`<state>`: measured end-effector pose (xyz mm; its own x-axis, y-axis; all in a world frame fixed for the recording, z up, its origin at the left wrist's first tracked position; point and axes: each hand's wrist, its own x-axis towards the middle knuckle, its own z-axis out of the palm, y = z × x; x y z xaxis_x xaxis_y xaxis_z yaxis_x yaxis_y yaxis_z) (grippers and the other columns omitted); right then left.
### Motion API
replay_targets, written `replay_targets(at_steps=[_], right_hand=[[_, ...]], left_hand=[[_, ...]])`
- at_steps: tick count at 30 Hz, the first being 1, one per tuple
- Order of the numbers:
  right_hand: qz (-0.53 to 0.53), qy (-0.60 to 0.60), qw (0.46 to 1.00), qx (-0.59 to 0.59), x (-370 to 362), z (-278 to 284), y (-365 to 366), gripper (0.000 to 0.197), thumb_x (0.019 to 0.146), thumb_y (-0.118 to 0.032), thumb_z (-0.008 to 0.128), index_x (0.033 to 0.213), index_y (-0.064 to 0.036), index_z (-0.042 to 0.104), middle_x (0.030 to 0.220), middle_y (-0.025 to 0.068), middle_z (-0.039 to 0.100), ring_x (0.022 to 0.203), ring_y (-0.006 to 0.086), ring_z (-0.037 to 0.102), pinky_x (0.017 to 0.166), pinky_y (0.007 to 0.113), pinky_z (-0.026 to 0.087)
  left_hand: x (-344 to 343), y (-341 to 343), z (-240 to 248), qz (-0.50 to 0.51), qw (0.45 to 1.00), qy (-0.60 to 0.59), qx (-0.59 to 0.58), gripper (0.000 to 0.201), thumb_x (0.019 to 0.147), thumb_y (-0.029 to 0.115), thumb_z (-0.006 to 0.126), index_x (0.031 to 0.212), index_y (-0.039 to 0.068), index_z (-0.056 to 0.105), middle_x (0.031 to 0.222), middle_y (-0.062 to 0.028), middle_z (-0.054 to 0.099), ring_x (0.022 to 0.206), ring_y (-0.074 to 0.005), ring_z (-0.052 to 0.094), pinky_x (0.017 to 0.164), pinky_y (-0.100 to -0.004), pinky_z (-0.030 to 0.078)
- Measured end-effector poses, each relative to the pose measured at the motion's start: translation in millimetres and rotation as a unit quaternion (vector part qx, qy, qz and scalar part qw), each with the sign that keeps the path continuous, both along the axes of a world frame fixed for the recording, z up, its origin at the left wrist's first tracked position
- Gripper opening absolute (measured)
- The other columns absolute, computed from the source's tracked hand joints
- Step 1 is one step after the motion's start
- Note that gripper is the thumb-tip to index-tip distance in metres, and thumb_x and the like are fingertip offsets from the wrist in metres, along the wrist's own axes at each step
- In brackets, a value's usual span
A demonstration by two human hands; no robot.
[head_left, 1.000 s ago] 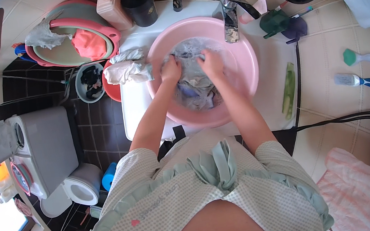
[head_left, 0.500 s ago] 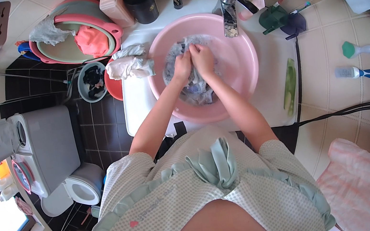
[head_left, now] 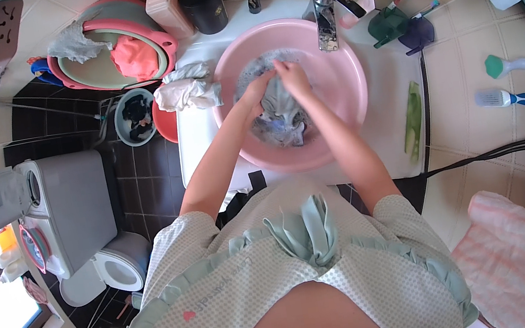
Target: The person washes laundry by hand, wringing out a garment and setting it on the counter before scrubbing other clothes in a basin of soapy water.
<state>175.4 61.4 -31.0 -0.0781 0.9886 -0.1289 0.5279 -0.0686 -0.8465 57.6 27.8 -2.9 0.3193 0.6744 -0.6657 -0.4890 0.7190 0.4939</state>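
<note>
A wet grey garment (head_left: 279, 108) lies bunched in sudsy water inside a round pink basin (head_left: 346, 106). My left hand (head_left: 258, 90) is closed on its left part, close to the far end of the bundle. Against the cloth's far edge, my right hand (head_left: 293, 79) pinches the fabric, its fingers nearly meeting those of the left. Part of the garment hangs below both hands into the foam, where a bluish patch shows. How the fingertips grip is partly hidden by the backs of the hands.
The basin stands on a white sink counter (head_left: 198, 147) under a metal tap (head_left: 325, 17). Crumpled white cloths (head_left: 188, 93) rest to its left, a green aloe leaf (head_left: 413, 123) to its right. Bottles (head_left: 202, 8) stand behind. A tub with coral cloth (head_left: 136, 57) sits far left.
My hands have moved slightly apart, from pressed together to a small gap. More of the grey garment now shows stretched between and below them.
</note>
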Motion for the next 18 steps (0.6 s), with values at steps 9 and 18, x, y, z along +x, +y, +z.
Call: replay_targets(at_steps=[9, 18], right_hand=[[0.103, -0.035, 0.989, -0.095, 67, -6, 18, 0.032, 0.08, -0.032, 0.052, 0.091, -0.0035, 0.061, 0.088, 0.0156, 0.062, 0.085, 0.0275, 0.058, 0.074, 0.033, 0.043], [0.18, -0.321, 0.917, 0.154, 56, 8, -7, 0.019, 0.071, -0.023, 0.061, 0.089, -0.017, 0.065, 0.099, 0.0022, 0.056, 0.092, 0.0214, 0.051, 0.078, 0.034, 0.04]], left_hand=[[-52, 15, -40, -0.171, 0.826, 0.438, 0.311, 0.031, 0.065, 0.018, 0.067, 0.09, 0.005, 0.054, 0.088, -0.0091, 0.056, 0.083, -0.0214, 0.054, 0.074, -0.0334, 0.044], [-27, -13, -44, -0.154, 0.618, 0.617, 0.461, 0.032, 0.067, 0.016, 0.062, 0.099, 0.015, 0.056, 0.097, -0.0063, 0.053, 0.096, -0.0273, 0.049, 0.082, -0.0383, 0.042]])
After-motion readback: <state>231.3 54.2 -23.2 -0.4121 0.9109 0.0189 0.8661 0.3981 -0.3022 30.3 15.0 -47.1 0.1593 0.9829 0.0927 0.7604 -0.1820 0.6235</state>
